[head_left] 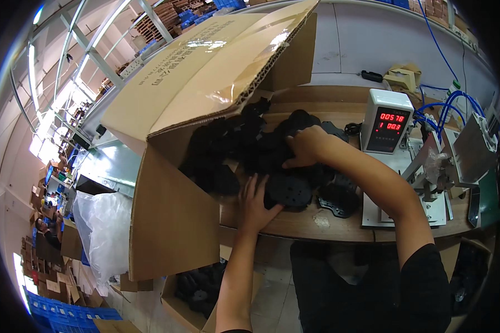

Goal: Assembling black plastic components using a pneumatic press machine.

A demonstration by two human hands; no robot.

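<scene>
Where the head view looks down on the wooden bench (300, 225), a heap of black plastic parts (244, 147) is seen spilling from a large cardboard box (172, 222) that lies on its side at the left, its open mouth turned to the right and its upper flap raised toward the far side. The heap is spread from inside the box out onto the bench surface.

The left hand (255, 205) is placed at the near edge of the heap, fingers extended and spread, pressed against a flat black part (289, 191) at the near side of the pile; nothing is seen clenched in it. The right hand (305, 147) is laid on top of the heap farther back, fingers curled down over the black parts; whether a part is grasped inside it cannot be told.

A white counter unit with a red digit display (387, 121) is set upright on the bench just right of the right hand. A metal fixture on a white base (428, 183) is located right of it, with blue cables (439, 105) routed behind. A clear plastic bag (103, 227) is seen at the near left of the box, a smaller carton holding more black parts (197, 291) stands on the floor below the bench, and blue crates (66, 316) are stacked at the near left corner.
</scene>
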